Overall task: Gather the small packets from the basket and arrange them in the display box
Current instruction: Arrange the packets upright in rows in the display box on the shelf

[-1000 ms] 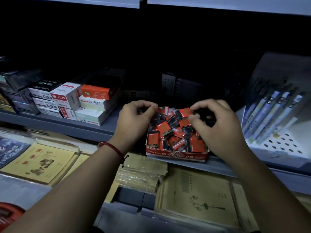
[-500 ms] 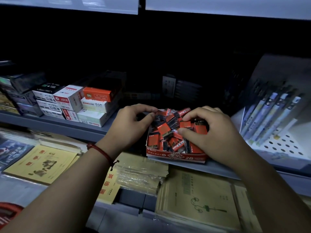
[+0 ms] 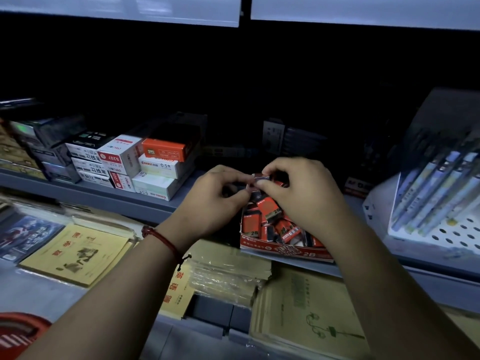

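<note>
Packet (image 3: 260, 177), one: pinched between your left hand (image 3: 213, 201) and right hand (image 3: 298, 196), apart a moment ago, now meeting above the box (image 3: 285, 252); heap (image 3: 272, 220) inside still jumbled, arranging barely begun.

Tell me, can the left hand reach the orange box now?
Probably yes: nothing stands between the left hand and the orange box, but it now pinches a small packet.

Left hand (image 3: 215, 201) and right hand (image 3: 298, 193) pinching one small packet (image 3: 261, 176) — above packed display box (image 3: 285, 252), grey shelf (image 3: 130, 201)
</note>
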